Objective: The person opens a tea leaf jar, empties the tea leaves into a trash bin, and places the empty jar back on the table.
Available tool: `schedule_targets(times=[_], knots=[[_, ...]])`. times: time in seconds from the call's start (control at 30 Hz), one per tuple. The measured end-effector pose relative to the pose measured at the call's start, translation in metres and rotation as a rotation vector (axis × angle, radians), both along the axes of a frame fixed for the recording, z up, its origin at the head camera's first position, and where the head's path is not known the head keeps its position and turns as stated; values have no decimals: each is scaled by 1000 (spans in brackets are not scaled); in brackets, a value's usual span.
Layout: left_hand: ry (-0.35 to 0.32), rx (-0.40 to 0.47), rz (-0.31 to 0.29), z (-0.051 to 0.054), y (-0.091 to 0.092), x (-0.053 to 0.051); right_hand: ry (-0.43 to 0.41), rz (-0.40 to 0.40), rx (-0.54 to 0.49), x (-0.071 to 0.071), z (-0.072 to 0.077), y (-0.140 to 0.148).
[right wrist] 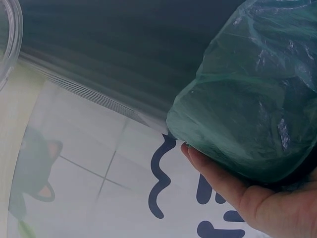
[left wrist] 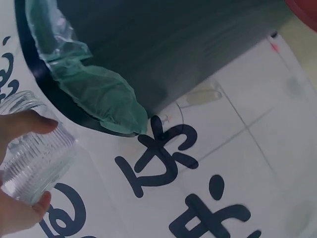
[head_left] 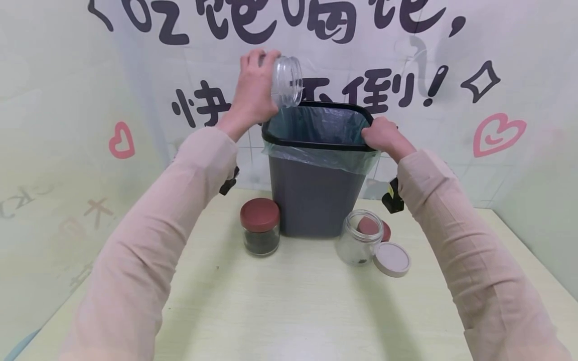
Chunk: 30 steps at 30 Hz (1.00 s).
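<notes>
My left hand point(head_left: 256, 90) grips a clear glass jar point(head_left: 287, 81), tipped on its side with its mouth over the left rim of a dark grey bin. In the left wrist view, the fingers curl round the ribbed jar point(left wrist: 42, 153), which looks empty. A green liner bag folds over the bin's black rim point(head_left: 325, 145). On the bin's right side my right hand point(head_left: 384, 134) holds the rim; in the right wrist view the hand point(right wrist: 262, 208) lies against the liner point(right wrist: 233, 129), with part of its grip hidden.
A jar with a red lid point(head_left: 260, 215) and dark contents stands left of the bin point(head_left: 316, 195). Right of it stand an open glass jar point(head_left: 354, 245), a pale lid point(head_left: 392, 258) and a red lid point(head_left: 386, 231) partly behind the jar. A printed sheet point(head_left: 451, 125) hangs behind.
</notes>
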<state>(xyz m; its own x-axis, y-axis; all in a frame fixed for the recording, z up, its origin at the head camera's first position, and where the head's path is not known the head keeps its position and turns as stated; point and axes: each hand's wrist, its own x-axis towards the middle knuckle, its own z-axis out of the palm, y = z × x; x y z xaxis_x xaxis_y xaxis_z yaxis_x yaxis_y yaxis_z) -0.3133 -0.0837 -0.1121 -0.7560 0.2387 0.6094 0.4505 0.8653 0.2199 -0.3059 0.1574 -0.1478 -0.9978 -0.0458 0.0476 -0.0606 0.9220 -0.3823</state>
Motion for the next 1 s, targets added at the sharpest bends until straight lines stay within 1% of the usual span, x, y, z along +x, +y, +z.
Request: schedule_targets(times=[0.13, 0.23, 0.3, 0.4, 0.47, 0.6, 0.73, 0.87, 1.0], knots=[[-131, 199, 34, -1, -4, 3, 1, 3, -2, 1, 0, 0], [-190, 300, 53, -3, -10, 5, 5, 1, -1, 1, 0, 1], [-213, 350, 60, -4, -14, 6, 6, -2, -2, 1, -1, 1], [-230, 418, 66, -6, -20, 9, 8, -8, -8, 1, -1, 2], [-244, 473, 59, -8, -24, 12, 12, -16, -20, 2, -2, 2], [-280, 580, 58, -12, -32, 19, 21, -43, -68, 3, -3, 3], [-303, 650, 82, -17, -42, 27, 32, -62, -106, 4, -4, 4], [-274, 706, 87, -28, -52, 36, 55, -64, -120, 4, -6, 3], [-256, 747, 58, -42, -61, 45, 61, -61, -137, 4, -7, 3]])
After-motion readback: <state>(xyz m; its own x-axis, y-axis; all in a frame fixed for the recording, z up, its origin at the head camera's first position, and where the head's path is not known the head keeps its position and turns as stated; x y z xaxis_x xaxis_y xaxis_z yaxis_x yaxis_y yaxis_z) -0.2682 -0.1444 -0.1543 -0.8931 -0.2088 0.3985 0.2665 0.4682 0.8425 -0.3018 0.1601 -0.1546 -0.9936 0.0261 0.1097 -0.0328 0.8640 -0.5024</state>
